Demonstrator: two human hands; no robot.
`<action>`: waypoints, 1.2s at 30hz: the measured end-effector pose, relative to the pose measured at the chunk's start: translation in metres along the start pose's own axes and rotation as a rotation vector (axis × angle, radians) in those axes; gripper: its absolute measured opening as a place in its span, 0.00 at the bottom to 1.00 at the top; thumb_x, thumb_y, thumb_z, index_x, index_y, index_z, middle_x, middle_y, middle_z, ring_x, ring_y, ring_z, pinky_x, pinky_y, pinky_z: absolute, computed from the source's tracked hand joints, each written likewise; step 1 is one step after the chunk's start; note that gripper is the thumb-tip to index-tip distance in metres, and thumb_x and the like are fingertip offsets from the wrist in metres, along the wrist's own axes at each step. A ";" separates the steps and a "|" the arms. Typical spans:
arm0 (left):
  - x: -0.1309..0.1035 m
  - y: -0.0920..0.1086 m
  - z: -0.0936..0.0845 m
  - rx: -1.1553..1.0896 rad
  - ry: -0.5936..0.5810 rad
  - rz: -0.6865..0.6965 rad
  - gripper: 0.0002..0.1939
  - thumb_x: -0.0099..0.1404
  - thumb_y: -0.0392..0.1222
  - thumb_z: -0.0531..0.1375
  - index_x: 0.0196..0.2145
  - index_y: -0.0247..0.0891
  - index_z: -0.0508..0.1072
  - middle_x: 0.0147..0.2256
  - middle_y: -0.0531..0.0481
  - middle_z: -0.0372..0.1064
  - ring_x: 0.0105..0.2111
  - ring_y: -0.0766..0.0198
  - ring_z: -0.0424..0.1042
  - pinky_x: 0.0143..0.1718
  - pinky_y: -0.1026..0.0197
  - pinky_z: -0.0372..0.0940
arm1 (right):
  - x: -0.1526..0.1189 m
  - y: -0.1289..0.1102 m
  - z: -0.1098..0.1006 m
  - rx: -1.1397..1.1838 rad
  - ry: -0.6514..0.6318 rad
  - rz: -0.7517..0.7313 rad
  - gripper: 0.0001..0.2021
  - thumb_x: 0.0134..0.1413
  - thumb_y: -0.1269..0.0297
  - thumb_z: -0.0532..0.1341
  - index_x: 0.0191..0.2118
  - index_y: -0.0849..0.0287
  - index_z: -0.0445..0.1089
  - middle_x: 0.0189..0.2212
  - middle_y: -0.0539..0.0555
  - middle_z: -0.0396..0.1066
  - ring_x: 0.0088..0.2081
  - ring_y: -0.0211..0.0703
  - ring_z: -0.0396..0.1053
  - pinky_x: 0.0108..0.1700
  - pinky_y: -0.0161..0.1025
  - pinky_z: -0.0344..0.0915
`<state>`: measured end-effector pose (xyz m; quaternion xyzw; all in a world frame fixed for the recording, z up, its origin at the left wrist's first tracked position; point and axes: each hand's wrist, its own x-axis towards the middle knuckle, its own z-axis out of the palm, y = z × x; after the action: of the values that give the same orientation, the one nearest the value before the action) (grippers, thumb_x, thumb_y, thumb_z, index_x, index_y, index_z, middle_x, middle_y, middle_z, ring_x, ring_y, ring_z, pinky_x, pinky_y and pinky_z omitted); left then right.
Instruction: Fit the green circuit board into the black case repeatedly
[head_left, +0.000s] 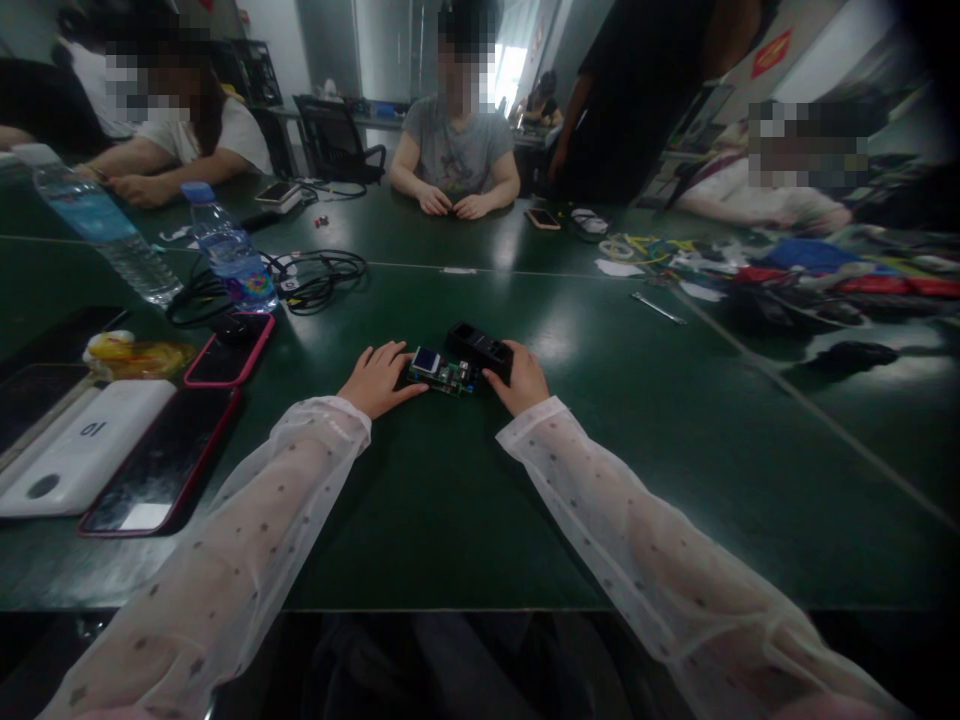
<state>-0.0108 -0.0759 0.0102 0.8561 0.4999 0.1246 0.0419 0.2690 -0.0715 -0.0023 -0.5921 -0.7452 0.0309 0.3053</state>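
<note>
A small green circuit board (pixel 452 377) with a little screen lies on the green table, between my two hands. Behind its right part is a black plastic case (pixel 480 343), long and narrow. My left hand (pixel 381 380) rests at the board's left end, fingers apart, with the thumb along its near edge. At the right, my right hand (pixel 521 379) has its fingers on the right end of the black case, and its thumb tip is near the board's right end. Sheer white dotted sleeves cover both forearms.
Two water bottles (pixel 229 250) and coiled black cables (pixel 322 280) stand and lie at the back left. Phones (pixel 161 460) and a white power bank (pixel 90 445) lie at the left. Tangled cables and tools (pixel 810 275) are at the right. People sit across the table (pixel 420 560).
</note>
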 end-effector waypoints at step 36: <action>-0.001 0.002 0.001 -0.057 0.047 -0.030 0.39 0.63 0.66 0.50 0.62 0.37 0.51 0.61 0.38 0.54 0.62 0.48 0.51 0.62 0.42 0.45 | -0.013 -0.029 -0.007 0.321 0.001 -0.266 0.28 0.53 0.54 0.61 0.57 0.56 0.56 0.50 0.63 0.65 0.50 0.55 0.66 0.48 0.55 0.67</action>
<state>-0.0094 -0.0772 0.0099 0.8437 0.5098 0.1583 0.0561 0.2487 -0.0946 0.0100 -0.4322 -0.8022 0.1081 0.3974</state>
